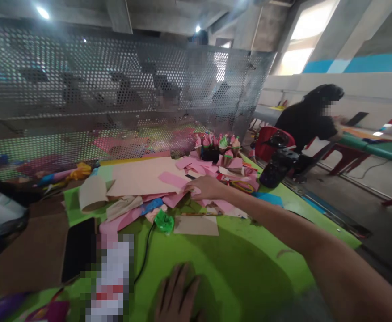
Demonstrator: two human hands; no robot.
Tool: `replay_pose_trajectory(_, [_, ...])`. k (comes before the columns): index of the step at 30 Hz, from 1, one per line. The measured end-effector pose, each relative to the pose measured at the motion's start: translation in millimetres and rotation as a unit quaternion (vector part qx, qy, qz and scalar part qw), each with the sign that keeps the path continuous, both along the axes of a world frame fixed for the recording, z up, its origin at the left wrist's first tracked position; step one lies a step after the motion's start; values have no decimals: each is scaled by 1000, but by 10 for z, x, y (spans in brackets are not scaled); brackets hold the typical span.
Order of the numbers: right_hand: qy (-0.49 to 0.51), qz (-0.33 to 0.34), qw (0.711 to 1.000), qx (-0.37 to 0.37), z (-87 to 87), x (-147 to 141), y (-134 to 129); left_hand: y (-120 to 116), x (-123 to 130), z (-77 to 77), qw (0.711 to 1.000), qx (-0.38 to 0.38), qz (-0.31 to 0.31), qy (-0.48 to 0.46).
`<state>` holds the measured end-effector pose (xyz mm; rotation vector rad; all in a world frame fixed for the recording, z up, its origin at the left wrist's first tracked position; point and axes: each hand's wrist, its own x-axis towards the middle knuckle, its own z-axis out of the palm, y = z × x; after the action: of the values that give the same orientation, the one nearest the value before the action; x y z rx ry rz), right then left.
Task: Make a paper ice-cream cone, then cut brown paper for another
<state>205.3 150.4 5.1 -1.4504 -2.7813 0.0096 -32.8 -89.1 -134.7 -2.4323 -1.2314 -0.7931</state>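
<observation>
My right hand [204, 188] reaches over a pile of pink paper pieces [172, 180], its fingers bent down at the pile's front edge; whether they grip a piece is hidden. Low in the view, my left hand [179, 293] lies on the green tabletop [236, 268], fingers stretched out and holding nothing. Between the hands are a beige card [196, 225], a pencil [199, 213] and a bright green object [164, 221] beside a black cable. A large pale pink sheet [138, 176] spreads behind them.
A dark phone [79, 249] lies at the left. Small cone-shaped pieces [228, 154] stand at the back, near yellow-handled scissors [242, 186] and a dark bag-like object [276, 167]. A perforated metal screen [115, 98] rises behind the table. A person in black [299, 114] sits at the right.
</observation>
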Motion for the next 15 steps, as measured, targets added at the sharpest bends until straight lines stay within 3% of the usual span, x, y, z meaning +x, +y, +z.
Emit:
replay_pose_trajectory(5, [-12,-7,1000,-1,-74,254,-62,-69,-21,212,998,-58,-22,3])
replay_pose_trajectory(9, [-8,-15,1000,25,-119,284,-102,-144,23,311,995,-103,-18,7])
replay_pose_trajectory(12, [7,39,999,34,-209,226,-119,-166,91,272,994,-108,-2,-4])
replay_pose_trajectory(15, [45,80,993,75,-345,107,-84,-145,166,143,998,-54,16,-20])
